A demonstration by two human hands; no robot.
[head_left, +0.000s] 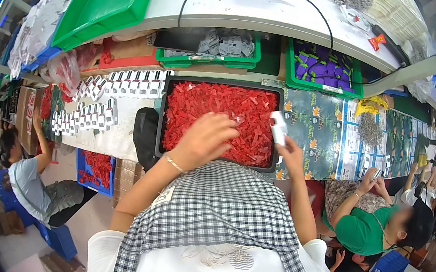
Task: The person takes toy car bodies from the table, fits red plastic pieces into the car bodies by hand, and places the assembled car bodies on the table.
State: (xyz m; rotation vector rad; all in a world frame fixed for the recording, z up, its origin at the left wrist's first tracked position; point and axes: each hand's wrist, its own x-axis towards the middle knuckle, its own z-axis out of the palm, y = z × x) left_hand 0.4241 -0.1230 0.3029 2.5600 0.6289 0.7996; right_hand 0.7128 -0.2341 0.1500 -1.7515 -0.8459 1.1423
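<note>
A black tray (270,167) full of small red plastic pieces (206,101) lies right in front of me. My left hand (208,136) is over the tray's middle, its fingers stretched out and slightly bent just above or on the red pieces. I make out nothing held in it, though its fingertips partly blend with the red behind. At the tray's right edge, my right hand (291,154) grips a small white-and-grey plastic part (278,127) between thumb and fingers, tilted upward.
Rows of white-and-black parts (85,116) stand on the left of the bench. Green bins of grey parts (227,45) and purple parts (323,67) sit under the shelf (300,15). A black cloth-like item (145,135) lies beside the tray. Co-workers sit right (365,227) and left (38,184).
</note>
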